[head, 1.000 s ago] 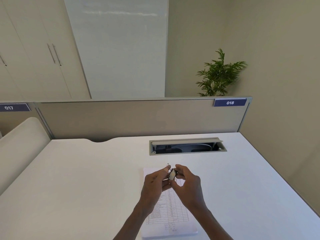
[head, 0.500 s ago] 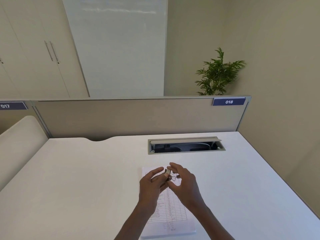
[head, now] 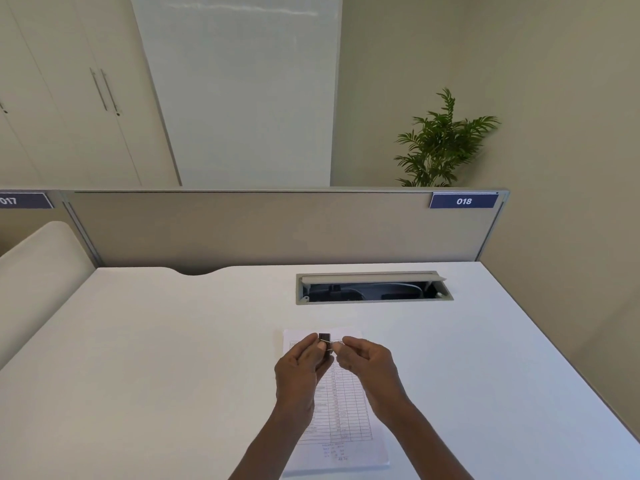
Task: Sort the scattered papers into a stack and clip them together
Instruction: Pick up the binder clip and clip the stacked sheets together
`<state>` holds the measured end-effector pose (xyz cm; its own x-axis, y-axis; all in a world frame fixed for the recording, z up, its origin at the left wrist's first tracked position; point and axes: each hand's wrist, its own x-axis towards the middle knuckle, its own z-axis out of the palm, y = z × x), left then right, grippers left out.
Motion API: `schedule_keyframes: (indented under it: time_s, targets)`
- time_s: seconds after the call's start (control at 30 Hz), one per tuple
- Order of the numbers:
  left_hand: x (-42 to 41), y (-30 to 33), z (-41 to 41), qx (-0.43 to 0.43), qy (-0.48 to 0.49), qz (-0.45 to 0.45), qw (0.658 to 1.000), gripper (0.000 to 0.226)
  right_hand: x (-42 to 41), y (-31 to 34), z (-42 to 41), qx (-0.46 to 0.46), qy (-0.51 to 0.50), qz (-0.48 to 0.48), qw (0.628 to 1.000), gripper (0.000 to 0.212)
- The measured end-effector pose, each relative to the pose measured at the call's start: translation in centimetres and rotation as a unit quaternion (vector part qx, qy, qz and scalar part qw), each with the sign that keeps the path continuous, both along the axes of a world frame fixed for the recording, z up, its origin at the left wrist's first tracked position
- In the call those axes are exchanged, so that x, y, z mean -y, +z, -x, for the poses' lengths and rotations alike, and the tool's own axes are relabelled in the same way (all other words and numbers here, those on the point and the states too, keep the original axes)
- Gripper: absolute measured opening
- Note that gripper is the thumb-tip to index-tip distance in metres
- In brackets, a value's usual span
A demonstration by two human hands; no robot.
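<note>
Since a moment ago both hands have dropped toward the papers (head: pixel 341 403) stacked on the bench (head: pixel 156 358); left hand (head: pixel 301 368) pinches the clip (head: pixel 325 338) above their top edge, apparently for clamping; right hand (head: pixel 367 362) pinches its wire handle.

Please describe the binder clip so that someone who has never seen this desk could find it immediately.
On the white desk, a stack of papers lies nearer than the open cable tray. Above its far edge, the left hand and right hand pinch the binder clip, the only small dark object there.
</note>
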<state>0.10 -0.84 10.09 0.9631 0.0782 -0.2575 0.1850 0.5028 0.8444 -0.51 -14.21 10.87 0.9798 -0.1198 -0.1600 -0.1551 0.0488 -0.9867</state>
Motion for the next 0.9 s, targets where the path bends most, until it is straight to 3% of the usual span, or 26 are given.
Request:
schedule_keyframes:
  time_s: [0.13,0.73,0.9]
  targets:
    - [0.8,-0.9,-0.5,-0.009,0.009,0.009,1.000,0.025,0.0,-0.4,-0.6,-0.004,0.052,-0.047,0.998,0.029]
    - [0.5,-4.1,-4.0,-0.091,0.063,-0.043,0.993,0.020,-2.5,-4.3,-5.1,-0.079,-0.055,-0.088,0.991,0.018]
    - [-1.8,-6.6,-5.5,-0.148,0.108,-0.158,0.970,0.012,-1.8,-6.3,-7.1,-0.162,-0.082,-0.149,0.972,0.018]
